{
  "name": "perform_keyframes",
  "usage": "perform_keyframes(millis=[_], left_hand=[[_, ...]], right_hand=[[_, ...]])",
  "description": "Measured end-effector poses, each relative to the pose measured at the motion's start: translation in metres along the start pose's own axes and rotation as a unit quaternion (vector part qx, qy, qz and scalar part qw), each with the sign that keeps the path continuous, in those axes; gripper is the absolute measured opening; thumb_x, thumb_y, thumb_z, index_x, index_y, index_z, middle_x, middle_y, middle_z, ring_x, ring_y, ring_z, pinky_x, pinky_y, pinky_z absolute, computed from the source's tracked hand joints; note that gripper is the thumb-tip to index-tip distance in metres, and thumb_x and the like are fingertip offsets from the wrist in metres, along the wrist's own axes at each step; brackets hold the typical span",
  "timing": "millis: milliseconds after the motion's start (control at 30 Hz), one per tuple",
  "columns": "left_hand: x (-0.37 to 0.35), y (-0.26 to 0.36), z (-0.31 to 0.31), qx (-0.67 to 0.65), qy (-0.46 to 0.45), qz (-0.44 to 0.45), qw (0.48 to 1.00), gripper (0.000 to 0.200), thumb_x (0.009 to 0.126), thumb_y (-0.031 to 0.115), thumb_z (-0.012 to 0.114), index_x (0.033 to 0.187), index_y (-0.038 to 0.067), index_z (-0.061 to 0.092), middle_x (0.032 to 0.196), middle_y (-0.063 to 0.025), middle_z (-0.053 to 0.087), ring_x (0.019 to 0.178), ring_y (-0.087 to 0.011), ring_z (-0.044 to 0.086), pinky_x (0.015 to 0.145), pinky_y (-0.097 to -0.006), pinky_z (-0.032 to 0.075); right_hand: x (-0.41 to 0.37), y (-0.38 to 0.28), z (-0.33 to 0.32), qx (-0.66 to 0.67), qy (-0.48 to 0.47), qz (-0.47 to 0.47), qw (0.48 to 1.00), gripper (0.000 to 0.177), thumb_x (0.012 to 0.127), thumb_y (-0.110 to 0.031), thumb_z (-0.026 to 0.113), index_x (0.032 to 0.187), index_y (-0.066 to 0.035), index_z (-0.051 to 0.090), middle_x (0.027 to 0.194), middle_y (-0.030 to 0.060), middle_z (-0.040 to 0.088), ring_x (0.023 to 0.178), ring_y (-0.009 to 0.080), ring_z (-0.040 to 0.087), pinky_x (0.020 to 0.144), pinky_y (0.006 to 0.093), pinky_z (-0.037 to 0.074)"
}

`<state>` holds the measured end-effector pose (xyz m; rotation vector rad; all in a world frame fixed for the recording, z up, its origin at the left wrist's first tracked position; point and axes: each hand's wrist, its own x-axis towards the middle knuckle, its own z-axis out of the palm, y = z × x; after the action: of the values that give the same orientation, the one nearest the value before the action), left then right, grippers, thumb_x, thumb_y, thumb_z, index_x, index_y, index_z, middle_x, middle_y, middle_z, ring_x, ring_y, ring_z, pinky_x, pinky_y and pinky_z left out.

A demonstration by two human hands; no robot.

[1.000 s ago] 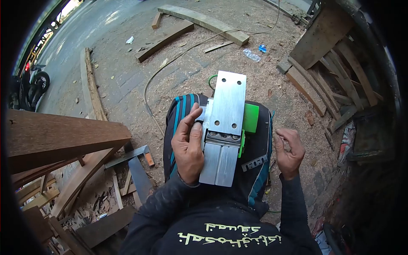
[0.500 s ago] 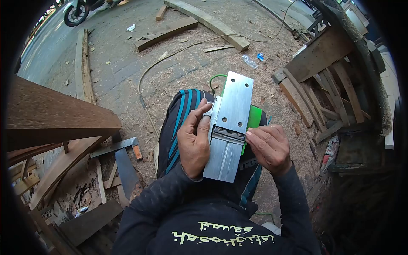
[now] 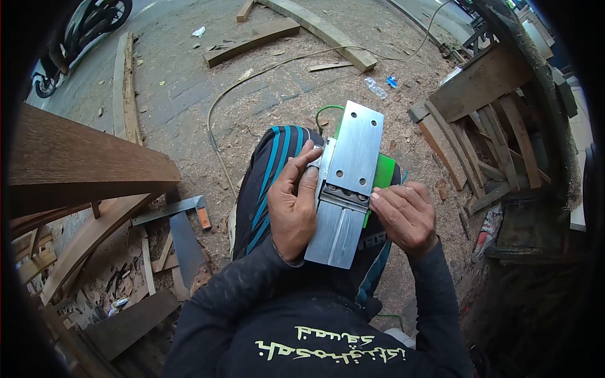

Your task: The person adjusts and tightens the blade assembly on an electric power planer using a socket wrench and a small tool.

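An electric planer (image 3: 355, 148) lies upside down on my lap, its flat silver sole facing up and its green body showing at the side. Across the gap in the sole runs the dark cutter drum (image 3: 345, 194). My left hand (image 3: 294, 205) is closed around the planer's left side, thumb against the metal edge. At the right end of the drum, my right hand (image 3: 406, 214) has its thumb and fingers pinched together, touching the planer's edge. Whatever lies between those fingertips is hidden.
On the left, a large wooden beam (image 3: 94, 151) juts in above a hand saw (image 3: 187, 246) and a metal square (image 3: 167, 211). Stacked curved wood pieces (image 3: 466, 145) stand at right. A cable (image 3: 213, 113) crosses the shaving-strewn ground. A motorbike (image 3: 82, 38) is at upper left.
The view has shifted slightly, and more of the motorbike shows at upper left. Both hands keep their places on the planer.
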<state>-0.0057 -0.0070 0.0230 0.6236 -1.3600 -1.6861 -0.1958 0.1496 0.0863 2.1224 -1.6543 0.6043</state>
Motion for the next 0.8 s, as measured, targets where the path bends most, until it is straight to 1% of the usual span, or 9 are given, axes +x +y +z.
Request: perform_keyframes(millis=[167, 300, 400, 467, 567, 667, 733, 767, 800], left_hand=[[0.0, 0.0, 0.001, 0.001, 0.001, 0.007, 1.0, 0.037, 0.12, 0.009, 0.056, 0.151, -0.006, 0.069, 0.168, -0.0353, 0.058, 0.156, -0.0383, 0.06, 0.13, -0.0445, 0.047], [0.002, -0.001, 0.002, -0.001, 0.003, -0.003, 1.0, 0.036, 0.12, 0.009, 0.056, 0.151, -0.006, 0.069, 0.167, -0.035, 0.059, 0.156, -0.0381, 0.061, 0.13, -0.0444, 0.047], [0.006, 0.001, 0.004, -0.025, 0.004, -0.017, 1.0, 0.035, 0.121, 0.009, 0.056, 0.15, -0.006, 0.07, 0.165, -0.0341, 0.061, 0.156, -0.0378, 0.061, 0.13, -0.044, 0.047], [0.009, 0.005, 0.006, -0.035, 0.017, -0.061, 0.997, 0.034, 0.121, 0.008, 0.057, 0.149, -0.007, 0.07, 0.164, -0.0331, 0.063, 0.155, -0.0369, 0.061, 0.13, -0.0435, 0.047], [0.01, 0.002, 0.005, -0.047, 0.022, -0.07, 0.996, 0.034, 0.121, 0.009, 0.058, 0.148, -0.007, 0.07, 0.162, -0.0317, 0.064, 0.151, -0.0334, 0.064, 0.127, -0.0415, 0.05], [0.009, 0.0, 0.003, -0.034, 0.026, -0.066, 0.997, 0.035, 0.121, 0.012, 0.06, 0.149, -0.007, 0.07, 0.162, -0.0288, 0.066, 0.146, -0.03, 0.068, 0.123, -0.0396, 0.053], [0.008, -0.001, 0.002, -0.031, 0.021, -0.063, 0.997, 0.036, 0.122, 0.012, 0.06, 0.15, -0.007, 0.07, 0.161, -0.0272, 0.067, 0.145, -0.0291, 0.068, 0.122, -0.0393, 0.053], [0.008, 0.0, 0.002, -0.032, 0.021, -0.068, 0.997, 0.036, 0.122, 0.012, 0.06, 0.15, -0.007, 0.069, 0.16, -0.026, 0.068, 0.143, -0.0283, 0.069, 0.122, -0.0392, 0.053], [0.007, 0.002, 0.002, -0.031, 0.02, -0.062, 0.997, 0.036, 0.122, 0.012, 0.06, 0.151, -0.007, 0.069, 0.159, -0.0252, 0.068, 0.142, -0.0269, 0.069, 0.121, -0.0386, 0.054]], right_hand=[[-0.002, 0.0, 0.005, -0.001, 0.018, 0.001, 1.0, 0.029, 0.092, -0.004, 0.092, 0.119, -0.002, 0.083, 0.111, 0.0099, 0.086, 0.1, 0.0239, 0.08, 0.087, 0.0413, 0.058], [-0.004, 0.0, 0.009, 0.014, 0.037, 0.023, 0.999, 0.031, 0.091, -0.002, 0.092, 0.121, -0.001, 0.083, 0.11, 0.0108, 0.086, 0.099, 0.0246, 0.08, 0.086, 0.0418, 0.057], [-0.006, 0.002, 0.011, 0.025, 0.046, 0.038, 0.998, 0.032, 0.091, -0.001, 0.091, 0.122, -0.001, 0.083, 0.11, 0.0112, 0.085, 0.1, 0.0254, 0.08, 0.087, 0.0422, 0.057], [-0.005, 0.005, 0.012, 0.027, 0.049, 0.044, 0.997, 0.033, 0.091, -0.001, 0.091, 0.123, -0.001, 0.082, 0.11, 0.0114, 0.085, 0.1, 0.0258, 0.08, 0.087, 0.0425, 0.057], [-0.01, 0.004, 0.009, 0.042, 0.045, 0.056, 0.997, 0.034, 0.091, 0.0, 0.09, 0.124, -0.001, 0.082, 0.112, 0.0117, 0.085, 0.101, 0.0265, 0.08, 0.088, 0.0431, 0.058], [-0.022, -0.003, 0.0, 0.048, 0.049, 0.086, 0.994, 0.035, 0.091, 0.0, 0.09, 0.125, -0.002, 0.082, 0.113, 0.0111, 0.085, 0.102, 0.0273, 0.08, 0.089, 0.0438, 0.058], [-0.039, -0.013, -0.007, 0.045, 0.045, 0.162, 0.985, 0.035, 0.091, 0.001, 0.09, 0.124, -0.003, 0.082, 0.112, 0.0101, 0.084, 0.101, 0.0289, 0.079, 0.089, 0.0442, 0.058], [-0.048, -0.018, -0.012, 0.056, 0.02, 0.198, 0.978, 0.035, 0.09, -0.001, 0.09, 0.124, -0.004, 0.082, 0.114, 0.0101, 0.082, 0.105, 0.0309, 0.078, 0.089, 0.0443, 0.058], [-0.056, -0.024, -0.016, 0.054, 0.016, 0.202, 0.978, 0.035, 0.09, -0.001, 0.09, 0.124, -0.004, 0.082, 0.114, 0.0101, 0.082, 0.105, 0.0309, 0.078, 0.089, 0.0443, 0.058]])
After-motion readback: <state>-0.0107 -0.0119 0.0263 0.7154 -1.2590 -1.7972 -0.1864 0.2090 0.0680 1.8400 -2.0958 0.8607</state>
